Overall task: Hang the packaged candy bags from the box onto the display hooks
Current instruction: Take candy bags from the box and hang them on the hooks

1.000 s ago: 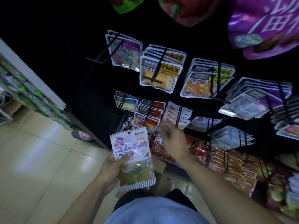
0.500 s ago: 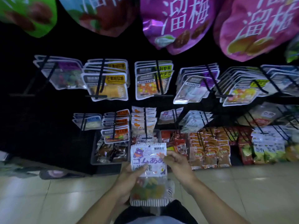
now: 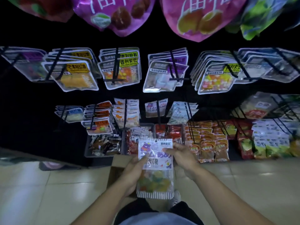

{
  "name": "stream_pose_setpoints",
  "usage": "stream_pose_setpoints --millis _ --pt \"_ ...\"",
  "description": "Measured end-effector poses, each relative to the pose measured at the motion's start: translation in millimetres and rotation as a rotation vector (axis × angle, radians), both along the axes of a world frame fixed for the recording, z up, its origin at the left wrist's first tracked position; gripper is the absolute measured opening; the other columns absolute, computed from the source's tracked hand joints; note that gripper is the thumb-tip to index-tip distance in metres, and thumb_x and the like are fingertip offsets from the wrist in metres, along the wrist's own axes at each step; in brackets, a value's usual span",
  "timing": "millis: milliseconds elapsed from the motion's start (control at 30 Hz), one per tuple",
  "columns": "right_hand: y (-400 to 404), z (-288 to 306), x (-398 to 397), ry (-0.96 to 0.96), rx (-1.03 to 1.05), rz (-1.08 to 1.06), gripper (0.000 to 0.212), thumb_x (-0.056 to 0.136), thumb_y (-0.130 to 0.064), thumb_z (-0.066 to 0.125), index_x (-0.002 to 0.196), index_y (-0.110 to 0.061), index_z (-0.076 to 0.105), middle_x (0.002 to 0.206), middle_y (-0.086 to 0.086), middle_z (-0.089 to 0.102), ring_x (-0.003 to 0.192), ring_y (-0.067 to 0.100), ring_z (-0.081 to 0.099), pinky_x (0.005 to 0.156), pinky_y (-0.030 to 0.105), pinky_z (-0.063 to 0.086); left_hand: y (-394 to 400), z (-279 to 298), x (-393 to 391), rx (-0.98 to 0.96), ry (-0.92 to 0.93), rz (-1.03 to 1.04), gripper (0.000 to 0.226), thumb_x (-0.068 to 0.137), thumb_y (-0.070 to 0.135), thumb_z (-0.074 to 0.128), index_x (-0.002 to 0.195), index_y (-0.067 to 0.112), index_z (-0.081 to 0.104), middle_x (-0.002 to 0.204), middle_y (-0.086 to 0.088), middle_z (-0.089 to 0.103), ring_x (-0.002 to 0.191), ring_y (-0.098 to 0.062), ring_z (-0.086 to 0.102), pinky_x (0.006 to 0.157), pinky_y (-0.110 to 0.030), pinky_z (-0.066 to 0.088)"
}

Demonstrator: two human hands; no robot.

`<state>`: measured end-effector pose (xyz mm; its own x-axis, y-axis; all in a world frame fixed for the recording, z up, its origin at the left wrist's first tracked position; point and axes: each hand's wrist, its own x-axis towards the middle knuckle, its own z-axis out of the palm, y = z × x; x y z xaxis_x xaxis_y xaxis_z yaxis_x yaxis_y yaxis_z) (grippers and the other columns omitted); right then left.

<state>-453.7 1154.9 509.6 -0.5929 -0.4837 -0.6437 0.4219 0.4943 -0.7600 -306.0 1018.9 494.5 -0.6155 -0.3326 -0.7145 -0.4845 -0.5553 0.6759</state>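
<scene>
Item: clear plastic candy bag w/ white striped edges and purple bear print [image 3: 155, 166], held upright at waist level, above the brown cardboard box [image 3: 119, 161], in front of the black display hooks [image 3: 158, 114]. Judged light, floppy, slick film; gummies weigh the bottom, so best gripped near the stiffer top strip by the hang hole. Left hand [image 3: 134, 169]: fingers curled behind, thumb pressing the front, holding the bag's left edge. Right hand [image 3: 181, 154]: fingers near straight, loosely spread, tips touching the bag's upper right edge; no firm grip evident.

Both hands hold one candy bag [image 3: 155, 166] upright, left hand [image 3: 133, 169] gripping, right hand [image 3: 183, 155] touching its edge, before stocked display hooks [image 3: 158, 111].
</scene>
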Motion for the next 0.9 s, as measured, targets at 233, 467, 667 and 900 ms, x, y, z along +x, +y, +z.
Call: stream_pose_setpoints --millis 233,467,667,900 --pt "32 -1 -35 0.049 0.067 0.184 0.022 0.098 -0.037 0.066 0.107 -0.019 0.074 0.111 -0.003 0.077 0.098 0.014 0.072 0.103 0.041 0.054 61 -29 -25 -0.177 -0.183 0.229 0.035 0.078 0.052 0.083 0.095 0.023 0.075 0.103 -0.001 0.080 0.100 -0.025 0.073 0.098 -0.045 0.055" --pt "17 -26 -84 0.300 0.221 0.351 0.041 0.093 -0.042 0.072 0.094 -0.001 0.076 0.093 0.024 0.075 0.084 0.040 0.073 0.064 0.026 0.048 66 -47 -74 -0.175 -0.265 0.431 0.014 0.087 0.032 0.082 0.092 0.023 0.071 0.103 -0.003 0.076 0.102 -0.028 0.069 0.102 -0.046 0.053" --pt "-14 -38 -113 0.554 0.366 0.575 0.041 0.102 -0.039 0.059 0.124 -0.006 0.068 0.110 0.016 0.075 0.095 0.029 0.071 0.067 0.024 0.039 48 -80 -111 -0.144 -0.316 0.390 0.036 0.093 0.049 0.070 0.094 0.014 0.070 0.095 -0.006 0.073 0.088 -0.026 0.066 0.090 -0.039 0.054" --pt "-39 -55 -115 0.772 0.341 0.661 0.030 0.107 -0.020 0.050 0.122 0.001 0.065 0.105 0.023 0.071 0.069 0.023 0.061 0.069 0.033 0.056 22 -104 -128 -0.079 -0.210 0.514 0.030 0.101 0.023 0.064 0.076 0.012 0.053 0.073 0.002 0.055 0.084 -0.020 0.055 0.081 -0.037 0.043"
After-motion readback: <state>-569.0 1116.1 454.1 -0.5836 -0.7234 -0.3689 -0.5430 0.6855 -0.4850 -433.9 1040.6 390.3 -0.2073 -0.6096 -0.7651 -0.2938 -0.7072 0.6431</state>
